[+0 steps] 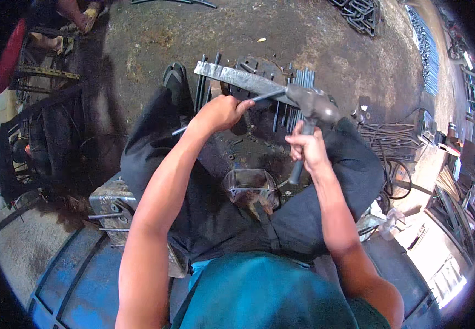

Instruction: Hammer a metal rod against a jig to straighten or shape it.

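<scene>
Teal shirt [259,290] below, the left hand [221,112] closed round a rod [267,97] by a metal bar [237,77], the right hand [310,147] round a hammer [317,104]; work seemed midway, though which loose rods [277,116] were done, I couldn't tell.

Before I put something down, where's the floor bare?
There's bare floor beyond the dark sandal, left of the metal loops, apart from a small yellow scrap. It's crowded around the hammer and long metal bar, with metal rods close by.

Slim grey rod [269,96], held slantwise, grey-headed hammer [315,106] near its tip
</scene>
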Demonstrator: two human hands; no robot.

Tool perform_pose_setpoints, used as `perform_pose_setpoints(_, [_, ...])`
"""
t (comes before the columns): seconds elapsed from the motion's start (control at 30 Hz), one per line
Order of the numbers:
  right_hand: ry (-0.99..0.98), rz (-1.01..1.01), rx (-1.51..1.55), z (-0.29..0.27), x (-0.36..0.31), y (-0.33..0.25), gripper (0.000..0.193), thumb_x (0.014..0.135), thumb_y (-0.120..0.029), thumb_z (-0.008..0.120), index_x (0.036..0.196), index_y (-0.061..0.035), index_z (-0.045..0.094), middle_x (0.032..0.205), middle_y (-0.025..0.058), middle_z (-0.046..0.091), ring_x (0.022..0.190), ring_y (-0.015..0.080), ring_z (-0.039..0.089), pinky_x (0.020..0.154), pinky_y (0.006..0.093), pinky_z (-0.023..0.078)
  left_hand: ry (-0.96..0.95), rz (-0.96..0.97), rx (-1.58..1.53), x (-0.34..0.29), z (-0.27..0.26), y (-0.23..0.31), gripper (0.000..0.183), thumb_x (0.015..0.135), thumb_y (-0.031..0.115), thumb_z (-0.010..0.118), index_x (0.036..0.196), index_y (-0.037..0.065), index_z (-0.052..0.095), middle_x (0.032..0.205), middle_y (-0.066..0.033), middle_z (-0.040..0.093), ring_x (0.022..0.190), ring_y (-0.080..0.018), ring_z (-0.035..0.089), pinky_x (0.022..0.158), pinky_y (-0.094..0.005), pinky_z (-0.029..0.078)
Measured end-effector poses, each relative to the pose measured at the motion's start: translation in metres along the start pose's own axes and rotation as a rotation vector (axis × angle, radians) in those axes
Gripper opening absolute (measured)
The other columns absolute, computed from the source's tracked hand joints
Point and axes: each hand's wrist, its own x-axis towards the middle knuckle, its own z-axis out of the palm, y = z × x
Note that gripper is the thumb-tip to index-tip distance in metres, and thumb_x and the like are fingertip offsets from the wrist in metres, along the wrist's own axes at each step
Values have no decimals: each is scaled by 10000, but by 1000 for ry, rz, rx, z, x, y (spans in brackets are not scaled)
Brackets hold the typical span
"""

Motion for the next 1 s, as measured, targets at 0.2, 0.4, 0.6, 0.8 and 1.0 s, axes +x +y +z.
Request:
perform_pose_setpoints(0.2, [25, 36, 46, -6, -24, -16, 212, 753, 22, 626, 746, -84, 443, 524, -14, 402, 361, 82, 379, 351, 255, 299, -39, -1, 45, 1, -2, 0, 665, 975, 560, 421, 792, -17, 697, 745, -241, 659, 784, -430, 649, 736, -489, 496])
perform_pose_setpoints(0.4, [-217, -663, 180, 5, -63, -51, 213, 698, 51, 628, 710, -70, 454, 523, 12, 408, 379, 120, 396, 407, 272, 347, 32, 26, 30, -1, 2, 0, 664, 957, 567, 448, 767, -21, 692, 729, -278, 632, 775, -464, 629, 724, -519, 490])
perform_pose_setpoints(0.6, [-130, -614, -181, 10, -17, -35, 222, 718, 12, 638, 739, -83, 438, 582, -11, 421, 465, 99, 392, 474, 247, 321, 67, 21, 42, -4, -4, 2, 681, 937, 596, 459, 750, -12, 703, 740, -282, 640, 781, -473, 629, 741, -533, 493])
perform_pose_setpoints(0.8, [0, -78, 132, 11, -5, 23, 218, 722, 60, 612, 740, -77, 443, 538, -1, 416, 362, 101, 393, 351, 263, 319, 76, 6, 114, -1, -2, 2, 637, 955, 550, 474, 772, -19, 692, 737, -270, 637, 772, -458, 632, 737, -509, 491])
perform_pose_setpoints(1.0, [-24, -16, 76, 11, -32, 2, 221, 727, 78, 602, 748, -77, 446, 569, -4, 402, 414, 88, 403, 379, 261, 327, 53, 10, 100, 0, -3, 2, 683, 941, 585, 470, 763, -37, 687, 731, -275, 637, 775, -454, 636, 730, -520, 494])
